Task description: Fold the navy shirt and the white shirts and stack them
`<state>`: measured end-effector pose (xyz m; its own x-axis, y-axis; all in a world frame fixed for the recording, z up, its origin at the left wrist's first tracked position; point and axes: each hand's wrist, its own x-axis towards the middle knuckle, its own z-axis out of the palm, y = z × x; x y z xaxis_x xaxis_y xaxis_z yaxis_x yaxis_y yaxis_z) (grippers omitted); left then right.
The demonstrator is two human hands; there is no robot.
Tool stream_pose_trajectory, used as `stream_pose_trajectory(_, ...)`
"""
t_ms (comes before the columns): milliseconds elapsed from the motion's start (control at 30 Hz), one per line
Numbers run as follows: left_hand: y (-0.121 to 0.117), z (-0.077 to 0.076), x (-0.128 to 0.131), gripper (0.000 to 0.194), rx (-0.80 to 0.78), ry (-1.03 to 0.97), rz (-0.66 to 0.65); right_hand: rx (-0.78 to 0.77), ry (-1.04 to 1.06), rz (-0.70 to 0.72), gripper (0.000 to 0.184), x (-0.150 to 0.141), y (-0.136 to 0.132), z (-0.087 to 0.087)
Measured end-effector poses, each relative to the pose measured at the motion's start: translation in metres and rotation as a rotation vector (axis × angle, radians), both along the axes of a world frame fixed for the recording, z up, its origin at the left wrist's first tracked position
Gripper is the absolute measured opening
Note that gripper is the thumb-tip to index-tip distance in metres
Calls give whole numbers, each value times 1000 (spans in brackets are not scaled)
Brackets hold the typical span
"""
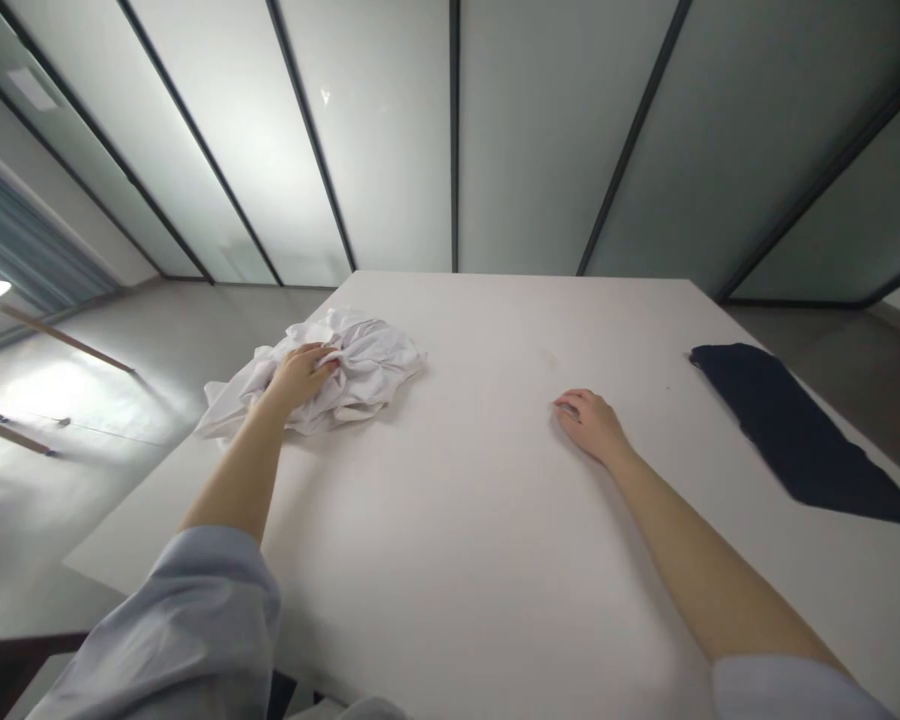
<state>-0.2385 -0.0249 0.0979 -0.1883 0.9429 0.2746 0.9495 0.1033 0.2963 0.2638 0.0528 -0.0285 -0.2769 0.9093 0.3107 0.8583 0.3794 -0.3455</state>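
Note:
A crumpled heap of white cloth [371, 360] lies on the left side of the white table [450, 560], partly over its left edge. My left hand [300, 375] is on top of the heap, its fingers bent into the folds and closed on the fabric; the fingertips are partly hidden there. To the right of the table's middle, my right hand [589, 422] rests at the tabletop. Its fingers are curled in together, and nothing shows in them. The kind of garment, if the white cloth is one, cannot be made out.
A dark navy folded cloth [802, 435] lies flat along the table's right edge. Behind the table stands a frosted glass partition [525, 140] with dark frames. Wooden legs [67, 337] of furniture stand on the grey floor at left.

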Motion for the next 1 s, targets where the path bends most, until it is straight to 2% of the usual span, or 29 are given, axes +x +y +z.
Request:
stream_pose_trajectory(67, 4, -2, -1, 30, 106, -158, 143, -1, -11, -8, 26, -1, 0, 1)
stream_pose_trajectory(133, 11, 6, 3, 31, 289, -329, 340, -3, -24, -16, 27, -1, -1, 2)
stream_pose_trajectory(167, 14, 14, 5, 32, 399, -423, 417, -5, -30, -15, 27, -2, -1, 2)
stream_pose_trajectory(233, 23, 38, 11, 30, 625, -616, 476, -11, -39, -8, 27, -2, -1, 2)
stream_pose_trajectory(300, 35, 69, 20, 28, 824, -792, 427, -16, -37, -4, 26, -2, 0, 1)
stream_pose_trajectory(400, 58, 111, 44, 25, 1019, -964, 230, -13, -2, -6, 23, -2, 2, -2)
stream_pose_trajectory(467, 73, 125, 70, 23, 1057, -1003, 58, -16, 56, 4, 22, -2, 3, -3)
stream_pose_trajectory(500, 80, 125, 87, 23, 1025, -1001, -32, -20, 101, 8, 22, -2, 3, -3)
stream_pose_trajectory(533, 85, 120, 104, 23, 948, -991, -130, -22, 156, 6, 22, -1, 4, -3)
stream_pose_trajectory(600, 89, 97, 142, 27, 625, -934, -410, -3, 279, -34, 24, 2, 4, -1)
stream_pose_trajectory(667, 86, 62, 179, 30, 277, -830, -707, 49, 399, -136, 27, 6, 4, 1)
stream_pose_trajectory(733, 78, 21, 211, 32, 87, -661, -830, 102, 483, -253, 32, 10, 4, 4)
stream_pose_trajectory(767, 74, 1, 224, 32, 52, -572, -803, 119, 508, -299, 33, 12, 4, 5)
stream_pose_trajectory(867, 62, -49, 253, 41, -33, -286, -530, 131, 499, -365, 37, 13, 5, 7)
stream_pose_trajectory(933, 55, -72, 264, 55, -118, -108, -409, 125, 427, -347, 38, 12, 6, 7)
stream_pose_trajectory(1000, 50, -87, 269, 62, -167, 45, -405, 118, 312, -295, 38, 9, 5, 7)
